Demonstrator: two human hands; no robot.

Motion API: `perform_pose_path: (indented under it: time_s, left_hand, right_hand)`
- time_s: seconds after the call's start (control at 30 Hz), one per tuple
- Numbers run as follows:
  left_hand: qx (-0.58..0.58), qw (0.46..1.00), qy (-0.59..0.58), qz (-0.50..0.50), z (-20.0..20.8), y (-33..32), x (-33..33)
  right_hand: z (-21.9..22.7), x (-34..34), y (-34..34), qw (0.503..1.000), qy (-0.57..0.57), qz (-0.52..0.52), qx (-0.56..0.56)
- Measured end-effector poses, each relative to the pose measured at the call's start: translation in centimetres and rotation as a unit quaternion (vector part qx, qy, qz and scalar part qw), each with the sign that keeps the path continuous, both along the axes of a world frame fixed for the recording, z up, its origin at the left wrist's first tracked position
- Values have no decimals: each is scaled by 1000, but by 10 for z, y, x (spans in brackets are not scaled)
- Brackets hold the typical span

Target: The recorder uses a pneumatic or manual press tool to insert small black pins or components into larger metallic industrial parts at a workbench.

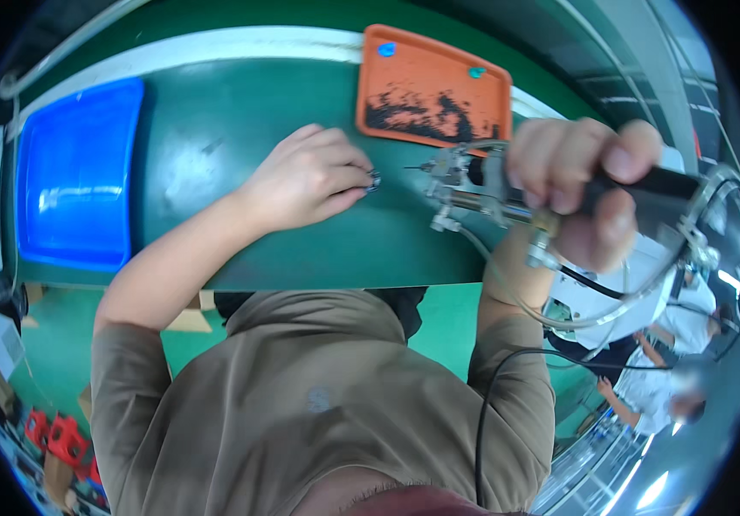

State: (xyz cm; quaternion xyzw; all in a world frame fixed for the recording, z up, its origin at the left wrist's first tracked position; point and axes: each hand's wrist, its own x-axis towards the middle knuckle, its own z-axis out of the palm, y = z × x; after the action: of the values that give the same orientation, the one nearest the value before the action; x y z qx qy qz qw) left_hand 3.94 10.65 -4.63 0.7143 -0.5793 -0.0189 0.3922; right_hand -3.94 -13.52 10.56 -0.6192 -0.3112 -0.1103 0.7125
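Observation:
My right hand (583, 185) is closed around the dark grip of a pneumatic tool (473, 189) with metal fittings and hoses. Its thin needle-like tip points left, toward my left hand (311, 179). Between the fingertips of that left hand is a small dark, shiny part (374, 180); it is too small for me to name. A short gap separates the tool's tip from this part. Both hands are above the green tabletop (241, 103). Beyond the tool lies an orange tray (434, 64) holding many tiny black pieces, plus a blue and a green bit.
A blue plastic bin (78, 181) stands at the table's left end. Hoses and a black cable (483, 413) run from the tool's side past my right arm. Other people in white (649, 396) are at the far right. Red stools (65, 439) stand at the lower left.

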Motion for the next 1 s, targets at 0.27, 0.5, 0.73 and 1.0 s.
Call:
perform_pose_path:
  time_s: [0.27, 0.5, 0.73, 1.0]
  left_hand:
    - [-3, 1000, 9, -8, -6, 10, 0]
    - [-10, 1000, 12, -11, -8, 11, -1]
    - [-12, 1000, 19, -9, -9, 10, -2]
    - [-5, 1000, 13, -8, -8, 7, -1]
  right_hand:
    - [-5, 6, 16, 999, -8, 48, -24]
    - [-16, 11, 28, 990, -28, 129, -53]
    - [-19, 11, 29, 989, -24, 132, -55]
    - [-21, 14, 24, 986, -18, 154, -56]
